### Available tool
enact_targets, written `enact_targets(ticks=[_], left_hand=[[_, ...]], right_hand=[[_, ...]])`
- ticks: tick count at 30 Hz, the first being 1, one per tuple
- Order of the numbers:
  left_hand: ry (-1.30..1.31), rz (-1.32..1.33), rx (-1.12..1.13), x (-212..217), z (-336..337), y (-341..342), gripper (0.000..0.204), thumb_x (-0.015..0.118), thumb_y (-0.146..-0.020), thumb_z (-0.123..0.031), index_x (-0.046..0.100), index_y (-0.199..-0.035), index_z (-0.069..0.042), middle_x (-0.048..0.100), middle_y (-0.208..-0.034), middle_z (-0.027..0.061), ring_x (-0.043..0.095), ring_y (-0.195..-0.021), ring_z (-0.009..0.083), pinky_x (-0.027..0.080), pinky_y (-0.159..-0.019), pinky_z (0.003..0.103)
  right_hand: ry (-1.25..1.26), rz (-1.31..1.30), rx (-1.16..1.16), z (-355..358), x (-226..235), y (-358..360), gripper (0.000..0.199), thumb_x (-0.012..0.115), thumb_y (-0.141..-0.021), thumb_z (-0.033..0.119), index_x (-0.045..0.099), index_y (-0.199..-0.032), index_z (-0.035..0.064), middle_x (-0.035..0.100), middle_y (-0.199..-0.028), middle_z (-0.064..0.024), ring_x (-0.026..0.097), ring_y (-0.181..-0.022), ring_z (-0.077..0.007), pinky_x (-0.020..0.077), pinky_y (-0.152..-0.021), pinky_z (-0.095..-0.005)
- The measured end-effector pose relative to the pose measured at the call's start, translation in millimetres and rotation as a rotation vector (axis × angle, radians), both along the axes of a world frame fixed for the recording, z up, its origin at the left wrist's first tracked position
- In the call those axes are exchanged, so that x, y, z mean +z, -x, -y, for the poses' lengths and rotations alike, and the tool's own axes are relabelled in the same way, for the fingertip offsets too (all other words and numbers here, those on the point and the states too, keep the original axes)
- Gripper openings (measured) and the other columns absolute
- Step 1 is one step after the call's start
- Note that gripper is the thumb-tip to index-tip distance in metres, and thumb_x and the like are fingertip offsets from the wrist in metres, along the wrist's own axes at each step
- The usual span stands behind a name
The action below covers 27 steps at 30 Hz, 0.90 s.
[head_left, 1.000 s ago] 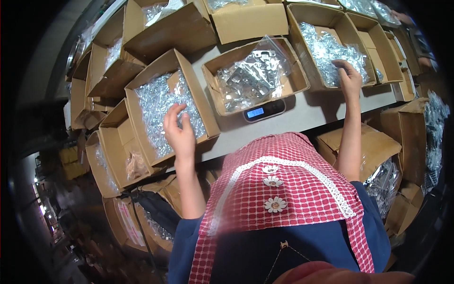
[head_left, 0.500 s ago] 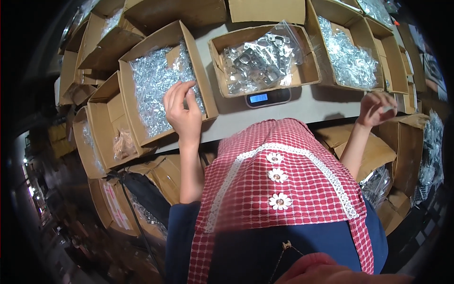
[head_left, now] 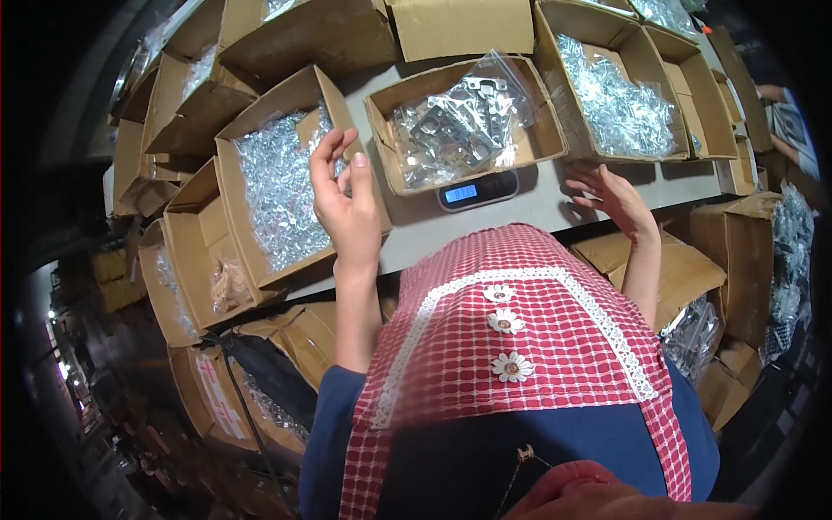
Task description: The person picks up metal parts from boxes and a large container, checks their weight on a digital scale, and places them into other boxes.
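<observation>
My left hand [head_left: 347, 201] is raised over the right edge of a cardboard box of small silvery metal parts [head_left: 276, 191], fingers curved and apart, nothing in them. My right hand [head_left: 617, 201] is open over the table, right of the scale, its fingers pointing left. Between my hands, a cardboard box [head_left: 475, 176] rests on a digital scale [head_left: 479, 191] with a lit blue display. Inside that box lie clear plastic bags [head_left: 464, 121] of flat metal and dark pieces. Neither hand touches the box or the scale.
Another box of bagged shiny metal parts [head_left: 620, 108] stands at the right, beside a narrower carton [head_left: 693, 82]. A box [head_left: 208, 251] with brown scraps sits at the left. Below the table [head_left: 555, 186] are more cartons [head_left: 685, 269]. Part of another person's arm [head_left: 784, 152] shows at far right.
My right hand has moved left, from over the right-hand boxes to beside the scale. My left hand has shifted slightly right. The whole view has tilted a little.
</observation>
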<state>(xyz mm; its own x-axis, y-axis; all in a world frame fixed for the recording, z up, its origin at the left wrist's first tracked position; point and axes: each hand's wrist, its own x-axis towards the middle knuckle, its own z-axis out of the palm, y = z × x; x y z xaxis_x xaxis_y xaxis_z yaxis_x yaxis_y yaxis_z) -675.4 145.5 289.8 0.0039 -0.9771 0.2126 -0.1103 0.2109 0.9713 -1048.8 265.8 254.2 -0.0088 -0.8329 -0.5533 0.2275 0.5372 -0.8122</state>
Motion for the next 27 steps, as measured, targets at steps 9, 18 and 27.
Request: enact_targets(ticks=[9,18,27], left_hand=[[-0.248,0.637,-0.047,-22,1,18,0.072,0.054,-0.093,-0.024,0.012,-0.143,0.006,0.052,-0.114,0.0370,0.055,-0.108,0.0459,0.046,-0.090,0.043],[-0.093,0.533,-0.146,12,6,-18,0.046,0.056,-0.083,-0.001,0.051,-0.128,0.006,0.069,-0.097,0.0184,0.065,-0.081,0.0155,0.051,-0.070,0.030],[-0.179,-0.483,-0.297,90,37,44,0.041,0.050,-0.095,-0.018,0.042,-0.130,0.001,0.066,-0.083,0.0139,0.065,-0.072,0.0196,0.051,-0.059,0.025]], right_hand=[[-0.018,0.258,-0.326,27,-49,-46,0.069,0.055,-0.089,0.053,0.046,-0.131,-0.0017,0.058,-0.111,-0.0107,0.056,-0.097,-0.0180,0.0431,-0.088,-0.0299],[0.025,0.173,0.020,31,15,-46,0.063,0.061,-0.085,0.049,0.048,-0.128,0.0052,0.050,-0.068,0.0049,0.045,-0.053,-0.0041,0.0368,-0.045,-0.0195],[0.298,0.565,-0.471,-19,98,18,0.063,0.061,-0.074,0.033,0.048,-0.124,-0.0029,0.059,-0.113,-0.0184,0.060,-0.101,-0.0286,0.0494,-0.092,-0.0429]])
